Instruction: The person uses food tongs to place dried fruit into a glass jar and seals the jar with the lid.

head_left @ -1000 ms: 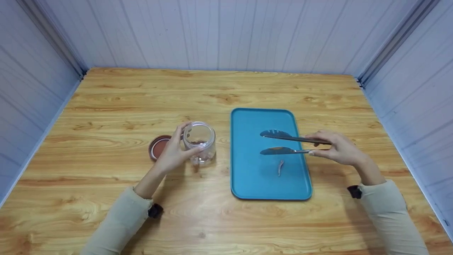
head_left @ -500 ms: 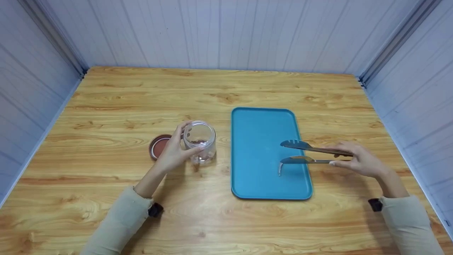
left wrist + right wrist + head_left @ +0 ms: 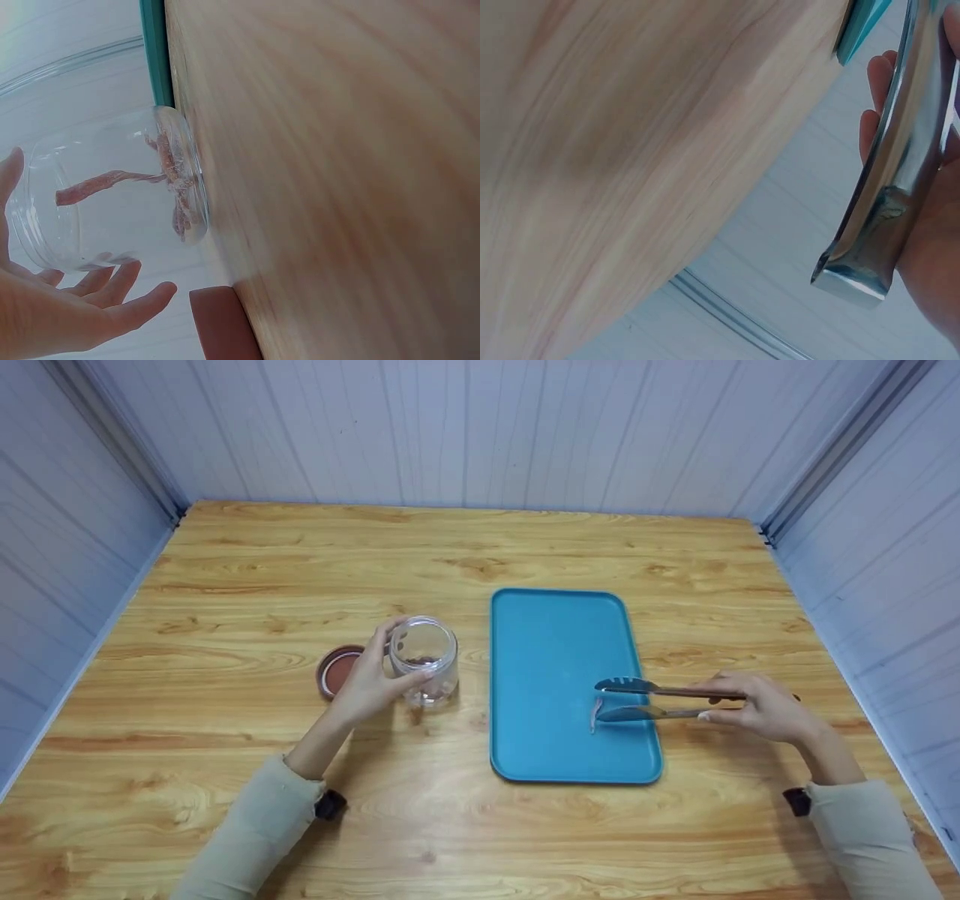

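Observation:
My left hand grips a clear open jar that stands on the table. In the left wrist view, several reddish-brown dried strips lie at the jar's bottom, one of them leaning up toward the mouth. Metal tongs are held in my right hand, thumb on one arm and fingers on the other. Their two tips are spread apart over the right part of a blue tray. A single thin pale strip lies on the tray, right at the nearer tip.
A reddish-brown round lid lies upturned to the left of the jar, partly behind my left hand. The wooden table is enclosed by pale panels at the back and both sides.
The right hand has drawn the tongs to the right and then nearer to me, bringing their tips down to the strip on the tray. The left hand and jar stay in place.

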`<state>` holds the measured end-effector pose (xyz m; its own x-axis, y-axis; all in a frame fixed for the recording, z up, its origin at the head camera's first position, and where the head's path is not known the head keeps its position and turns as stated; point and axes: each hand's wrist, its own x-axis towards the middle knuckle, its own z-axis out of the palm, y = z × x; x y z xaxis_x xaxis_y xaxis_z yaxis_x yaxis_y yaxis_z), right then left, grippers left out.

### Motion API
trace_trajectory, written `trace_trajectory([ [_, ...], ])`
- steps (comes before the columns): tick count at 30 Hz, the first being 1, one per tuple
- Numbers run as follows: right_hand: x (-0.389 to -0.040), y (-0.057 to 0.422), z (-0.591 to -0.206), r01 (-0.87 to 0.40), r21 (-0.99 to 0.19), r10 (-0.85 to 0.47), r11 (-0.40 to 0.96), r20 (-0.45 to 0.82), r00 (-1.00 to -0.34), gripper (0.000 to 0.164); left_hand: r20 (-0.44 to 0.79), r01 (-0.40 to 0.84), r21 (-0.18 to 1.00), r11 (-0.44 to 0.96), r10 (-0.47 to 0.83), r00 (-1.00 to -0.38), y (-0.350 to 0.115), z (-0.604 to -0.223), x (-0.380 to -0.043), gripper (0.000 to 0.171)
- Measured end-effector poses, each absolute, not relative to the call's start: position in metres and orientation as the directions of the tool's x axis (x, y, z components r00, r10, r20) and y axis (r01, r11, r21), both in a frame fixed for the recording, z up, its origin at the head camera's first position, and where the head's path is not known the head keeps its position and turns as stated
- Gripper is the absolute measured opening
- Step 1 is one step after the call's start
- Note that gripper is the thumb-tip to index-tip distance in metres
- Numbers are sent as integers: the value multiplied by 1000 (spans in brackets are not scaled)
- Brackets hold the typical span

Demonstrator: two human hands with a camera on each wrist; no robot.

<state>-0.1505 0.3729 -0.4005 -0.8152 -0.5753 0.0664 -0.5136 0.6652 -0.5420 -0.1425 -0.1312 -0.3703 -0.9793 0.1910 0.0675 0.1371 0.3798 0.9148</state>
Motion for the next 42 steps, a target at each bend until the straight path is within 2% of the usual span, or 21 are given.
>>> trace_trajectory([
  [6,-151,370,-402,-496,-551,-570,671,45,-821,35,67,137,912,386,191,-979,-131,-370,-142,73],
  [22,-145,357,-396,-560,-585,-623,587,116,-774,25,64,133,908,397,183,-981,-131,-371,-141,74],
  [27,-134,338,-377,-565,-568,-621,599,117,-775,20,67,136,905,402,180,-981,-138,-390,-152,77],
  [30,-134,337,-378,-568,-580,-630,585,116,-768,17,72,140,901,411,178,-981,-142,-404,-159,80],
  [42,-135,334,-385,-571,-610,-632,549,144,-762,17,97,162,903,397,179,-979,-140,-405,-159,79],
])
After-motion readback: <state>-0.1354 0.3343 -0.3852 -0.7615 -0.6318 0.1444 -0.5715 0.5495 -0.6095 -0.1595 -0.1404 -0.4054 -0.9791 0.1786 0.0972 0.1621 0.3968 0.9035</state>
